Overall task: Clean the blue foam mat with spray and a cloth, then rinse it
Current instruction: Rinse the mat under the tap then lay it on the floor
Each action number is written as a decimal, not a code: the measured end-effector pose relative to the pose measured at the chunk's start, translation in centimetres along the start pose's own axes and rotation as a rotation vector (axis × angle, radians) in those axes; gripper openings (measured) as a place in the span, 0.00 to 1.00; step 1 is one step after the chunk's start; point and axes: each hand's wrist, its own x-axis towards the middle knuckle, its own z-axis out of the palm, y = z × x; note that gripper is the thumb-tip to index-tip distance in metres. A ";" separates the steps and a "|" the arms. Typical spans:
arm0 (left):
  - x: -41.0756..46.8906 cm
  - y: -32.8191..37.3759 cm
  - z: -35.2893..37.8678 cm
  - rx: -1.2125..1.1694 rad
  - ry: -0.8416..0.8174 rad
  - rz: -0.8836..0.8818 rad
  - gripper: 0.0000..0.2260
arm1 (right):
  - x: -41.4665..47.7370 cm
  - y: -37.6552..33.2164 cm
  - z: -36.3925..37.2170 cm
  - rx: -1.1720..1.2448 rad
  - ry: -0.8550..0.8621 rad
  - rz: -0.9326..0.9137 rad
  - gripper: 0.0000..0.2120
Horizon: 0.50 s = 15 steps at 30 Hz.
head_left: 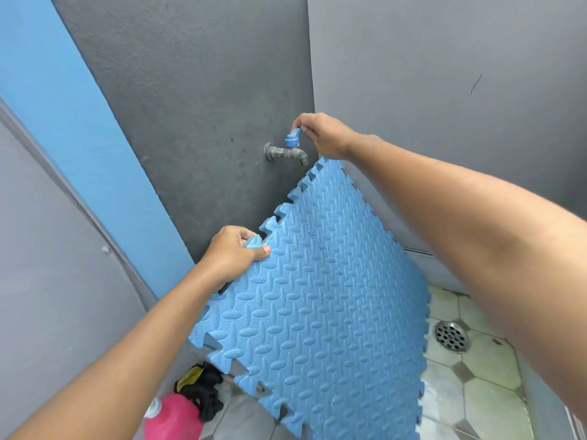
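While the left hand (pixel 233 254) pinches one toothed edge tab of the blue interlocking foam mat (pixel 317 296) between thumb and curled fingers, the right hand (pixel 324 134) is closed with its fingertips on the blue lever handle (pixel 293 137) of the grey plastic wall tap (pixel 286 153). Held up tilted, the mat has its top corner just below the tap spout, against the dark grey wall (pixel 197 100). Its lower edge hangs over the pale tiled floor (pixel 486 369), near the round metal drain grate (pixel 451 336). Down at the lower left, a pink plastic bottle (pixel 173 419) sits beside a crumpled black and yellow cloth (pixel 200 389)
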 end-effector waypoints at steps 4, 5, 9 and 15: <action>-0.1 0.3 0.1 0.023 0.019 -0.003 0.10 | 0.1 0.4 -0.2 0.006 0.018 -0.016 0.14; -0.1 0.4 0.1 0.028 0.022 -0.001 0.10 | 0.0 0.8 -0.1 0.009 0.036 -0.022 0.15; -0.2 0.6 0.2 0.039 0.024 0.002 0.10 | -0.8 1.6 0.4 0.034 0.116 0.002 0.16; -0.4 0.6 0.0 0.072 0.027 0.015 0.09 | -1.9 1.1 2.2 0.232 0.330 0.079 0.13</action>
